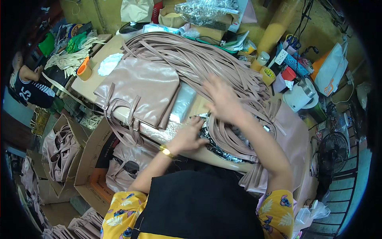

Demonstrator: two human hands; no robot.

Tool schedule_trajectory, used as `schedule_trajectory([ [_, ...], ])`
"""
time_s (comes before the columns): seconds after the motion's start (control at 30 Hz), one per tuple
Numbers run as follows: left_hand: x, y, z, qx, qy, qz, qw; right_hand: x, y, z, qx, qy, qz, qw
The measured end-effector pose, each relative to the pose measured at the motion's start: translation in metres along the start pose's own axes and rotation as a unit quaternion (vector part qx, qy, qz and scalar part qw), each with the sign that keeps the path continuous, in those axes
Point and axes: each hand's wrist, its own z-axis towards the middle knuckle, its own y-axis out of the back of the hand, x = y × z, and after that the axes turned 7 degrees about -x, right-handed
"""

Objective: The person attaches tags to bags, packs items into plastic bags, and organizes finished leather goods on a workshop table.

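Note:
My left hand [188, 138], with a gold watch [166, 150] on its wrist, rests with fingers spread on the near part of the table, beside shiny silver wrapping [217, 148]. My right hand [223, 98], slightly blurred, is held with its fingers stretched out over the near edge of a big bundle of pinkish-beige straps [199, 51]. No object shows in either hand. A coiled group of straps [229, 137] lies on the silver wrapping under my right forearm. Left of my hands lies a pinkish-beige bag [139, 87] with buckled handles, next to clear plastic sleeves [184, 101].
Cardboard boxes [95, 167] holding more bags stand on the left. An orange cup [84, 69] sits at the table's left end. Material of the same colour [292, 137] covers the right side, near a black fan [333, 153]. A person [30, 85] is at far left.

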Motion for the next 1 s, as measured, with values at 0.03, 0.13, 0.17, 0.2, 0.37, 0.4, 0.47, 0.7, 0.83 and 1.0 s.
schedule_trajectory([
  [0.03, 0.005, 0.028, 0.0, 0.015, 0.021, -0.017, 1.0, -0.023, -0.009, 0.007, -0.024, -0.034, -0.058, 0.997],
  [0.13, 0.047, 0.063, 0.004, -0.142, 0.084, -0.171, 0.971, -0.108, -0.026, 0.02, -0.026, -0.281, -0.152, 0.947],
  [0.17, 0.042, 0.069, 0.015, -0.114, 0.135, -0.322, 0.93, -0.14, -0.029, 0.019, -0.036, -0.378, -0.116, 0.918],
  [0.2, 0.039, 0.073, 0.028, -0.095, 0.191, -0.46, 0.862, -0.168, -0.036, 0.011, -0.013, -0.421, -0.07, 0.904],
  [0.37, 0.085, 0.01, 0.091, -0.12, 0.286, -0.662, 0.682, -0.147, -0.065, 0.027, 0.126, -0.412, -0.104, 0.896],
  [0.4, 0.098, -0.006, 0.112, -0.117, 0.307, -0.683, 0.653, -0.153, -0.066, 0.021, 0.081, -0.374, -0.112, 0.917],
  [0.47, 0.089, -0.03, 0.142, -0.119, 0.333, -0.693, 0.628, -0.185, -0.059, 0.017, 0.201, -0.363, -0.055, 0.908],
  [0.7, 0.06, -0.039, 0.137, -0.197, 0.327, -0.707, 0.596, -0.189, -0.034, 0.03, 0.285, -0.287, -0.123, 0.906],
  [0.83, 0.05, -0.024, 0.131, -0.258, 0.347, -0.718, 0.545, -0.209, -0.04, 0.069, 0.107, -0.298, 0.026, 0.948],
  [1.0, 0.035, -0.009, 0.147, -0.179, 0.332, -0.736, 0.562, -0.231, -0.08, 0.098, 0.081, -0.401, 0.079, 0.909],
])
